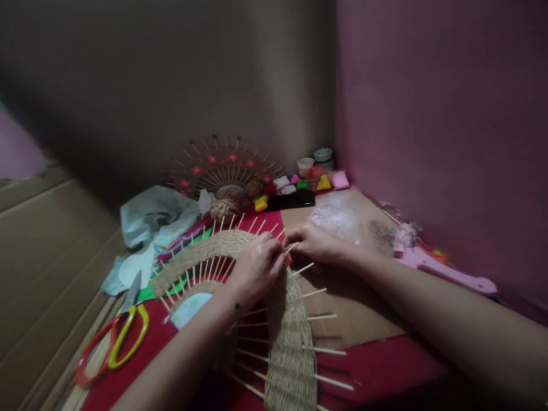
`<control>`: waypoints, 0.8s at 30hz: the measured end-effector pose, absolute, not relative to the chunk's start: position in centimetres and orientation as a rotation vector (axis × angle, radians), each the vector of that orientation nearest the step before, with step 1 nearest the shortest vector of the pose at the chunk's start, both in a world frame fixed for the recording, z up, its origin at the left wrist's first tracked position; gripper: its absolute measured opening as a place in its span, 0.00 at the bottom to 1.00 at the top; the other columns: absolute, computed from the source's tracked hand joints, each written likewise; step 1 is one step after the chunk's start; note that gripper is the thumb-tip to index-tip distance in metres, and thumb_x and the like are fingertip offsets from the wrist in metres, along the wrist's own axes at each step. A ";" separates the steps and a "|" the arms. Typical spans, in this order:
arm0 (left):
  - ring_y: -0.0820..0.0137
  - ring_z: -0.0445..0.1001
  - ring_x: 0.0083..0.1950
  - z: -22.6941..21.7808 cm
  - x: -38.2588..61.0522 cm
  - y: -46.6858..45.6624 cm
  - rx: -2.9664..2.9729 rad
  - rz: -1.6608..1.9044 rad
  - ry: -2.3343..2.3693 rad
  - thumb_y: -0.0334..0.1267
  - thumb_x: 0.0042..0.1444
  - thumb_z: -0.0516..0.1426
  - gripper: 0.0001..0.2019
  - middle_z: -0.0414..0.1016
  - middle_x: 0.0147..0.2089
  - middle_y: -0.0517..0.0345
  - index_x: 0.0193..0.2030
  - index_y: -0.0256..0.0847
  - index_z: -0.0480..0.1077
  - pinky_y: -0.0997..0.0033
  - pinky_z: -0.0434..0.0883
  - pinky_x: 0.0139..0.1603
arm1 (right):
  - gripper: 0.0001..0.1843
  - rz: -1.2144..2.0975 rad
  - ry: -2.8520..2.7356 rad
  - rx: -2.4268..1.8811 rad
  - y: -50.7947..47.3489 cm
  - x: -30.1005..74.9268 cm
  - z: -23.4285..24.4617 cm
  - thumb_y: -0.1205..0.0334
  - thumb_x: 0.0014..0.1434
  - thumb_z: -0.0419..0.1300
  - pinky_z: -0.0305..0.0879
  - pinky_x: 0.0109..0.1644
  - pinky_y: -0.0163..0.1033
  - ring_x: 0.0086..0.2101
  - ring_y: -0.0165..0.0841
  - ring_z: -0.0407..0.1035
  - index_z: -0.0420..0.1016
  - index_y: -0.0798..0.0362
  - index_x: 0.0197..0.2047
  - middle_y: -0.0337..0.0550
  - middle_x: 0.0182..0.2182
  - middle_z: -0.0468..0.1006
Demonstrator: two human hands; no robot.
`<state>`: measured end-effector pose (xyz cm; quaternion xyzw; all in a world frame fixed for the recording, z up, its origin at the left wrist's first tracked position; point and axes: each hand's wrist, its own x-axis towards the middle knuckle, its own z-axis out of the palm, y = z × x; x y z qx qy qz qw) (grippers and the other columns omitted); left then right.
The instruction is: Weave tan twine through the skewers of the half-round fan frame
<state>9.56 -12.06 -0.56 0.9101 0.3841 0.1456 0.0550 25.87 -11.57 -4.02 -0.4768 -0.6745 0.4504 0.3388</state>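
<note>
A half-round woven fan [291, 337] of twisted straw-coloured cord on thin wooden sticks lies in front of me, its stick ends poking out past the outer band. My left hand [259, 265] rests over the top right of that band, fingers curled and closed on it. Just beside it, my right hand [306, 241] is pinched at the outer edge among the stick tips; what its fingertips hold is hidden. The two hands almost touch. A pale blue half-round piece [192, 308] sits at the fan's centre, partly covered by my left forearm.
Scissors [131, 337] with red and yellow handles lie at left. Behind stand a finished fan with pink flowers [213, 159], a cord ball [226, 209], a black case [293, 199] and coloured clay packets [324, 182]. A pink glue gun [445, 271] lies right, near the wall.
</note>
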 end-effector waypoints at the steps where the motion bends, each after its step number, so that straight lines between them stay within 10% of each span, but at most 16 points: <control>1: 0.70 0.65 0.33 -0.5 9.5 -12.3 2.766 0.464 1.156 0.34 0.56 0.51 0.08 0.65 0.30 0.56 0.28 0.37 0.68 0.69 0.62 0.34 | 0.08 1.048 -1.844 -1.283 -11.5 26.2 -3.9 0.73 0.49 0.54 0.59 0.28 0.31 0.23 0.26 0.65 0.74 0.58 0.28 0.39 0.21 0.73; 9: 0.69 0.64 0.34 -0.4 8.9 -13.7 2.766 0.540 1.049 0.32 0.56 0.49 0.08 0.64 0.32 0.55 0.28 0.38 0.65 0.68 0.64 0.35 | 0.08 0.416 -1.979 -1.462 -9.9 27.8 -3.6 0.68 0.54 0.56 0.58 0.32 0.34 0.28 0.30 0.66 0.77 0.57 0.32 0.46 0.28 0.77; 24: 0.70 0.62 0.34 -1.2 9.0 -15.3 2.796 0.552 0.992 0.31 0.56 0.49 0.06 0.63 0.33 0.55 0.29 0.39 0.64 0.68 0.64 0.35 | 0.05 0.742 -1.677 -1.164 -9.8 25.6 -3.1 0.68 0.51 0.57 0.56 0.28 0.32 0.22 0.24 0.59 0.71 0.57 0.25 0.35 0.19 0.67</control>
